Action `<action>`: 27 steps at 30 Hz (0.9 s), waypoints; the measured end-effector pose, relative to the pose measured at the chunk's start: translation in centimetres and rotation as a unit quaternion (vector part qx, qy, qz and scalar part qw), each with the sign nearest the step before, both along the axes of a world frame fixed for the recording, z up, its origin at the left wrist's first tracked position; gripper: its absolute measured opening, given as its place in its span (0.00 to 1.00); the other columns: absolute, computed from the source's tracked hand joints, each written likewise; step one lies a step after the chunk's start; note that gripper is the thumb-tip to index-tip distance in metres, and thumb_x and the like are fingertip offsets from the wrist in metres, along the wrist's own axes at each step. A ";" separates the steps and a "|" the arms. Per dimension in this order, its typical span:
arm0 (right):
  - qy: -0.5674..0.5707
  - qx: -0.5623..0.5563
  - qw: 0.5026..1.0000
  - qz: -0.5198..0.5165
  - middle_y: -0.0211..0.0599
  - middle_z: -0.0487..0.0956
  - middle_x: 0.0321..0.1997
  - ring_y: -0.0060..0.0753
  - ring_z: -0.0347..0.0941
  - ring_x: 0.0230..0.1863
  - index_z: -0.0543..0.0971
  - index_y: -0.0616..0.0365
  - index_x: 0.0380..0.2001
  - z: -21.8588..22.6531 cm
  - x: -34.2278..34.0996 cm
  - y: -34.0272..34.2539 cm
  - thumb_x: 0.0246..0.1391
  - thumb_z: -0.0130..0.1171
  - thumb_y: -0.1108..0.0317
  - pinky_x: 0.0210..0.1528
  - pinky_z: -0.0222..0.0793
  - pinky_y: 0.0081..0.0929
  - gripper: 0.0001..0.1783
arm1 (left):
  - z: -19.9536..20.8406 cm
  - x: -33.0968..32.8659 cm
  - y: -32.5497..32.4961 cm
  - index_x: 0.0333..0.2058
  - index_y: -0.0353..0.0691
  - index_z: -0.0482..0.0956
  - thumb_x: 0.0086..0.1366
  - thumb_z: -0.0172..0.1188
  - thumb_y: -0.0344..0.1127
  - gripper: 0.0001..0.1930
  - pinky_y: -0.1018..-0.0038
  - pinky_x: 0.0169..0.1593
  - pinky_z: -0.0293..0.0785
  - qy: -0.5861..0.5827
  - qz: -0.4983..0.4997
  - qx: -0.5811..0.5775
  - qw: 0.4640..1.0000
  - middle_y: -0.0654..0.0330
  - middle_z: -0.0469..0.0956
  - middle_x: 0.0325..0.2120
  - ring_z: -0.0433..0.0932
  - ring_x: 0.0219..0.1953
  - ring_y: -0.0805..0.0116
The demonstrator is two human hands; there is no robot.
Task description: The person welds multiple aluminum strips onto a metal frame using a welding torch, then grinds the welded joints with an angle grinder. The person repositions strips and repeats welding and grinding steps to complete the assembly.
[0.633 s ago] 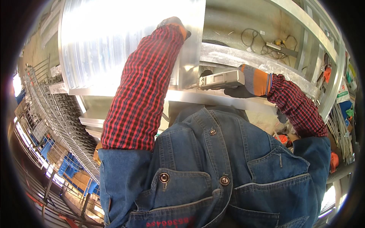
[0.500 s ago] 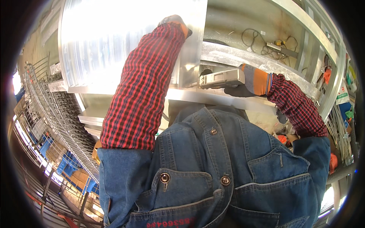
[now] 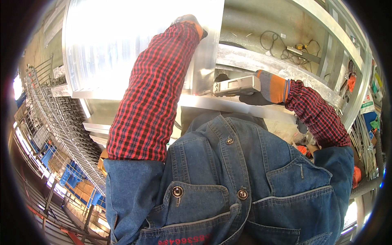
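Observation:
My right hand (image 3: 270, 87), in a grey and orange glove with dark fingers, is closed around a grey, box-shaped hand tool (image 3: 237, 85) with a narrow nose. That nose points left at the near edge of a shiny metal panel (image 3: 102, 61), where a small reddish glow shows; the tool's exact kind is unclear. Farther off, my gloved left hand (image 3: 190, 21) rests on the panel near its right side. Glare and the sleeve hide most of its fingers. Under the tool's nose a metal rail (image 3: 245, 107) runs along the panel's near edge, in front of my body.
Metal frame bars (image 3: 330, 28) curve along the right. Beyond the work a black cable (image 3: 269, 41) lies coiled on the floor beside a yellow item (image 3: 300, 46). Wire racking (image 3: 61, 122) stands at the left. Thin rods (image 3: 363, 147) and orange items (image 3: 356, 175) lie at the right.
The tool and my right hand have shifted very slightly left, and a reddish glow now shows at the nose. My left hand stays nearly in place.

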State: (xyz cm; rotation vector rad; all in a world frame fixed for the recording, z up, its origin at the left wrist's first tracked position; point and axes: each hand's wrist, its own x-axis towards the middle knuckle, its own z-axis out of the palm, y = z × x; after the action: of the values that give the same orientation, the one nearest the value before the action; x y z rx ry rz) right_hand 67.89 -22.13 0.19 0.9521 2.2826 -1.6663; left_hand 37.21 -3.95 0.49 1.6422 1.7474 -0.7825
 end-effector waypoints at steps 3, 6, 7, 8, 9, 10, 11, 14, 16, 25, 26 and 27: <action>0.000 -0.043 0.999 -0.019 0.52 0.86 0.40 0.51 0.83 0.42 0.86 0.61 0.45 1.8 -0.7 0.5 0.64 0.64 0.68 0.48 0.79 0.39 0.11 | 0.2 0.3 -0.2 0.56 0.41 0.90 0.67 0.73 0.63 0.32 0.54 0.62 0.83 0.019 -0.005 0.032 0.999 0.50 0.90 0.52 0.88 0.55 0.50; 0.068 -0.048 0.994 -0.070 0.47 0.89 0.40 0.40 0.86 0.38 0.88 0.58 0.48 2.5 -2.1 0.8 0.62 0.72 0.61 0.44 0.81 0.35 0.16 | -1.3 0.6 0.0 0.61 0.46 0.88 0.77 0.65 0.47 0.20 0.55 0.66 0.80 0.035 -0.028 0.004 0.999 0.53 0.86 0.59 0.85 0.62 0.55; 0.029 -0.068 0.994 -0.074 0.45 0.90 0.40 0.37 0.86 0.38 0.88 0.58 0.50 2.8 -2.1 0.9 0.62 0.74 0.60 0.43 0.82 0.34 0.17 | -2.2 0.4 0.1 0.62 0.46 0.88 0.76 0.65 0.47 0.21 0.56 0.66 0.80 0.020 -0.017 -0.004 1.000 0.52 0.86 0.59 0.85 0.62 0.55; 0.073 -0.062 0.992 -0.085 0.44 0.91 0.40 0.33 0.87 0.37 0.88 0.57 0.51 2.8 -2.2 0.8 0.61 0.76 0.60 0.42 0.82 0.33 0.19 | -3.2 0.3 0.3 0.62 0.46 0.87 0.76 0.65 0.47 0.21 0.56 0.65 0.80 0.007 -0.002 -0.005 1.000 0.51 0.86 0.59 0.85 0.62 0.55; 0.052 -0.075 0.993 -0.077 0.43 0.91 0.40 0.32 0.87 0.37 0.88 0.57 0.51 3.0 -1.8 0.8 0.61 0.76 0.60 0.42 0.82 0.33 0.19 | -4.4 0.1 0.4 0.63 0.45 0.87 0.76 0.65 0.47 0.22 0.56 0.65 0.81 -0.006 0.013 -0.005 1.000 0.50 0.86 0.60 0.85 0.62 0.54; 0.068 -0.079 0.992 -0.075 0.43 0.91 0.40 0.31 0.86 0.37 0.88 0.57 0.52 2.9 -1.5 0.7 0.60 0.77 0.61 0.42 0.82 0.33 0.20 | -5.4 -0.1 0.4 0.64 0.46 0.86 0.77 0.64 0.47 0.22 0.56 0.65 0.80 0.006 -0.071 0.000 0.997 0.50 0.85 0.60 0.85 0.62 0.54; 0.028 -0.097 0.992 -0.070 0.43 0.91 0.41 0.30 0.87 0.38 0.88 0.57 0.53 2.7 -1.2 0.7 0.60 0.77 0.61 0.43 0.82 0.32 0.20 | -6.2 -0.3 0.3 0.64 0.46 0.86 0.77 0.63 0.47 0.23 0.56 0.65 0.80 0.017 -0.154 0.004 0.988 0.51 0.85 0.61 0.85 0.63 0.54; 0.014 -0.106 0.992 -0.069 0.43 0.91 0.44 0.30 0.87 0.41 0.87 0.57 0.56 1.2 -0.4 0.2 0.61 0.76 0.62 0.46 0.82 0.32 0.22 | -6.7 -0.7 0.5 0.63 0.45 0.86 0.74 0.66 0.55 0.27 0.55 0.66 0.81 0.031 -0.157 -0.006 0.987 0.51 0.86 0.60 0.85 0.62 0.52; -0.036 -0.093 0.994 -0.052 0.43 0.91 0.46 0.30 0.86 0.42 0.87 0.56 0.57 -0.2 -0.6 0.0 0.62 0.76 0.62 0.48 0.82 0.32 0.22 | -5.5 -0.8 0.9 0.61 0.44 0.88 0.69 0.69 0.62 0.32 0.53 0.66 0.81 0.033 -0.076 -0.021 0.996 0.51 0.87 0.59 0.85 0.62 0.49; -0.060 -0.044 0.997 0.003 0.41 0.90 0.43 0.33 0.86 0.41 0.87 0.53 0.56 2.4 -1.8 0.6 0.64 0.71 0.60 0.47 0.83 0.33 0.19 | -0.9 -0.4 0.2 0.58 0.44 0.89 0.67 0.72 0.63 0.32 0.55 0.64 0.82 -0.007 -0.017 0.003 1.000 0.53 0.88 0.55 0.86 0.59 0.51; -0.027 -0.036 0.999 -0.022 0.43 0.89 0.39 0.39 0.85 0.38 0.89 0.51 0.52 2.7 -2.0 0.6 0.64 0.71 0.55 0.44 0.82 0.37 0.19 | -0.9 -0.4 0.1 0.57 0.44 0.89 0.67 0.72 0.63 0.32 0.55 0.64 0.83 -0.009 -0.016 0.004 1.000 0.53 0.89 0.55 0.86 0.58 0.52; 0.005 -0.029 0.998 -0.047 0.46 0.89 0.36 0.46 0.85 0.35 0.90 0.49 0.49 3.0 -2.3 0.6 0.63 0.70 0.50 0.41 0.82 0.41 0.19 | -0.9 -0.4 0.1 0.57 0.44 0.90 0.67 0.72 0.64 0.32 0.55 0.64 0.83 -0.010 -0.015 0.005 1.000 0.53 0.89 0.54 0.87 0.58 0.52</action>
State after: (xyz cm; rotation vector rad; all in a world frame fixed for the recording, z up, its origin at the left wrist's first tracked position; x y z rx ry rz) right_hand 65.64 -21.50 3.16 1.0553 2.2153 -1.7675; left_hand 36.76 -3.84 -0.46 1.6804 1.7191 -0.7692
